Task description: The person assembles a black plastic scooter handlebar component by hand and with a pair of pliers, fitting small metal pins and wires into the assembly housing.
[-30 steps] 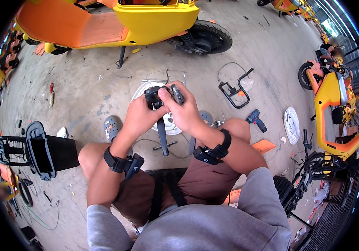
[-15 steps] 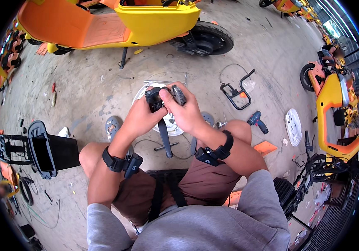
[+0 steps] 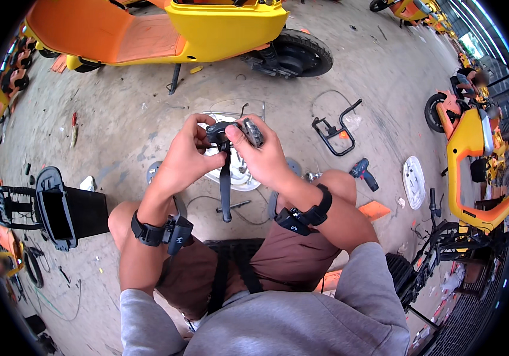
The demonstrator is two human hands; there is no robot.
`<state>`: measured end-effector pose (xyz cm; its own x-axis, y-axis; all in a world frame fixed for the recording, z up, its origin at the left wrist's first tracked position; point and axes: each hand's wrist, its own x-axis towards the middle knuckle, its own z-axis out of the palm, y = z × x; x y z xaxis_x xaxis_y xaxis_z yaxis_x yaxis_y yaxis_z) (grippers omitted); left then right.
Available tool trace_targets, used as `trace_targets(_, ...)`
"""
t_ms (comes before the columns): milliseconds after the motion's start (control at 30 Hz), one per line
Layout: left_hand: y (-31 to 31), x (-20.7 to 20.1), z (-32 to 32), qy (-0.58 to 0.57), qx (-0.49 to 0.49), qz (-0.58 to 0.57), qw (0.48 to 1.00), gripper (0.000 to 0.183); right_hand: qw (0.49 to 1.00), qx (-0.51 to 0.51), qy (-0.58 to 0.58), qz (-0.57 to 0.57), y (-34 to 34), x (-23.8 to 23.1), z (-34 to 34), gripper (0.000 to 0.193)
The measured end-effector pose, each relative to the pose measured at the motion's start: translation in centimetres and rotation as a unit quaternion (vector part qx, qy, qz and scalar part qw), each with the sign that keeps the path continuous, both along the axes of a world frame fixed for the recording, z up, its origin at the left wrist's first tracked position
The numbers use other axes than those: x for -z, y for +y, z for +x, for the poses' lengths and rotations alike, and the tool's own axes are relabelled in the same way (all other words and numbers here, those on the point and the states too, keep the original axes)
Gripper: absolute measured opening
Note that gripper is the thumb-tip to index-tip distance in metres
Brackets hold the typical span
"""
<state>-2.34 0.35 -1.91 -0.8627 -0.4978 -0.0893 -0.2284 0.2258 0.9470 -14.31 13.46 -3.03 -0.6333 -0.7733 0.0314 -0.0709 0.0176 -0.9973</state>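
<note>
Lever [image 3: 225, 190] is held up in front of the body, between both hands and over a white dish [image 3: 245, 185], with its long arm hanging toward the knees. Its bracket [image 3: 215, 134] is turned upward, seemingly so that the fitting can be watched from above. By the left hand [image 3: 188, 151] the bracket end is grasped, fingers curled at its far side and thumb laid against the arm near the pivot; it is likely steadied this way, though how firmly cannot be told. By the right hand [image 3: 265, 153] a grey piece [image 3: 253, 133] is grasped, pinned along the bent fingers, while the thumb is pressed to the bracket's near edge, perhaps to brace it. Whether the grey piece is joined to the lever cannot be made out.

Both forearms are brought inward above the spread knees, which probably lets the hands be kept close together. Beneath the lever's tip, a rod [image 3: 241, 204] is left on the floor, within easy reach. To the right, a drill [image 3: 363, 172] is laid near the knee, presumably to be handy, and a black rack [image 3: 352, 137] is set down beyond it. A scooter [image 3: 224, 32] is propped on its stand ahead.
</note>
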Motion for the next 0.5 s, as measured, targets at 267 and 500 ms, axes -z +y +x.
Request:
trace_targets(267,-0.7,0.2,0.8,0.055,0.012,0.08,0.995,0.029,0.988,0.003,-0.144,-0.05,-0.3,0.4,-0.8,0.029)
trace_targets(500,-0.7,-0.6,0.9,0.117,-0.029,0.119,0.986,0.026,0.973,-0.001,-0.216,-0.08,0.2,-1.0,-0.8,0.024)
